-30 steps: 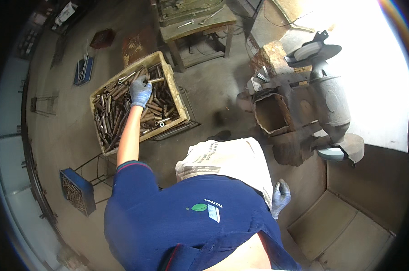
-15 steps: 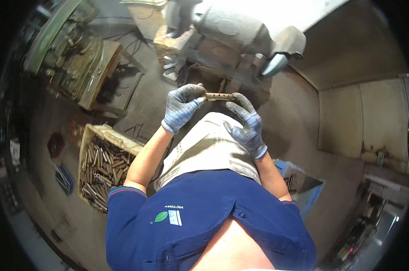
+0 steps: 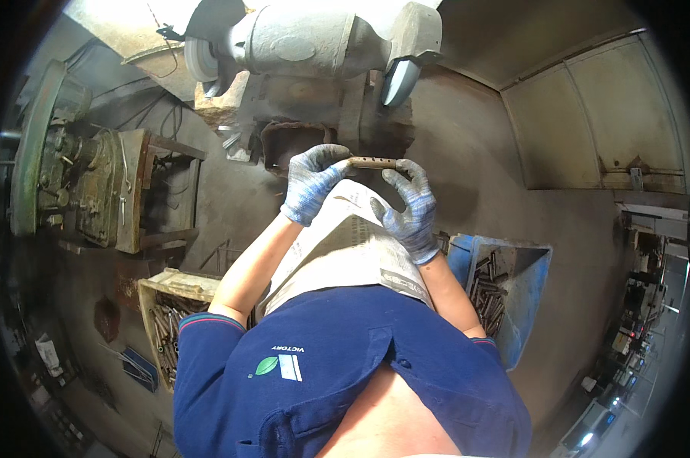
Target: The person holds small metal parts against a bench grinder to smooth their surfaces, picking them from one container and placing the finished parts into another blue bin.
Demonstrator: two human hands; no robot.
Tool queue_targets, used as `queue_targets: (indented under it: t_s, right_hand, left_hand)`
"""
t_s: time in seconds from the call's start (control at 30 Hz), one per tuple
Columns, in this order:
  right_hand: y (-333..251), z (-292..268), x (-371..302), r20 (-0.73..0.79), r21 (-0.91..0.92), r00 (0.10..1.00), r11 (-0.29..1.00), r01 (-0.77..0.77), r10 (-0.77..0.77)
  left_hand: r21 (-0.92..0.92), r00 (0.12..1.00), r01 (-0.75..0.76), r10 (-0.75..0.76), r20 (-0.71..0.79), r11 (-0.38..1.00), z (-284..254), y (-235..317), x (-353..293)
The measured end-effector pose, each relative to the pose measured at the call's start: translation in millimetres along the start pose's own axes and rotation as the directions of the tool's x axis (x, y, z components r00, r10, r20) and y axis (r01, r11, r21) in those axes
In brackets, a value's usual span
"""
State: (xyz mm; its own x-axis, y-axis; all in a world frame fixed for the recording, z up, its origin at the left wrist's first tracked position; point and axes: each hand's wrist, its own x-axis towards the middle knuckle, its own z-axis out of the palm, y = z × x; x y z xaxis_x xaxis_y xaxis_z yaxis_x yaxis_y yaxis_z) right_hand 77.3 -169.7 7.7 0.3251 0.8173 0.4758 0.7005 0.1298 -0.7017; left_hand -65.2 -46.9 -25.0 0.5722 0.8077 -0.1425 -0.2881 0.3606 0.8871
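rusty brown metal rod point(image 3: 373, 162) held level between both gloved hands, left hand point(image 3: 312, 183) and right hand point(image 3: 410, 211) each pinching one end, just before the grey bench grinder point(image 3: 299, 38); grinding apparently not yet begun, rods remaining in the wooden crate point(image 3: 165, 320).

The left hand point(image 3: 312, 183) has been lifted out of the wooden crate point(image 3: 169, 320), now at the lower left of the frame, and brought up to the centre. A short brown metal rod point(image 3: 374, 162) is now gripped at both ends, the right hand point(image 3: 408, 208) raised from beside the hip. The grinder point(image 3: 299, 38) is now seen at the top centre.
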Motion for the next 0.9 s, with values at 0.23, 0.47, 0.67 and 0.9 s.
queue_targets:
  t_s: [0.23, 0.47, 0.67, 0.9]
  right_hand:
    - [31, 21, 7, -0.026, 0.419, 0.98, 0.892, -0.168, 0.197]
    - [47, 33, 22, -0.117, 0.327, 0.973, 0.933, -0.151, 0.198]
    - [71, 30, 26, -0.116, 0.28, 0.957, 0.933, -0.226, 0.266]
    - [110, 21, 40, -0.096, 0.198, 0.948, 0.94, -0.279, 0.302]
  left_hand:
    - [0.079, 0.99, 0.098, -0.105, 0.092, 0.992, -11, -3, 35]
    - [0.186, 0.988, 0.14, -0.149, 0.035, 0.973, -4, 5, 63]
    - [0.186, 0.996, 0.065, -0.074, 0.043, 0.98, -3, -29, 87]
    - [0.093, 0.992, 0.127, -0.127, -0.001, 0.988, 11, -52, 121]
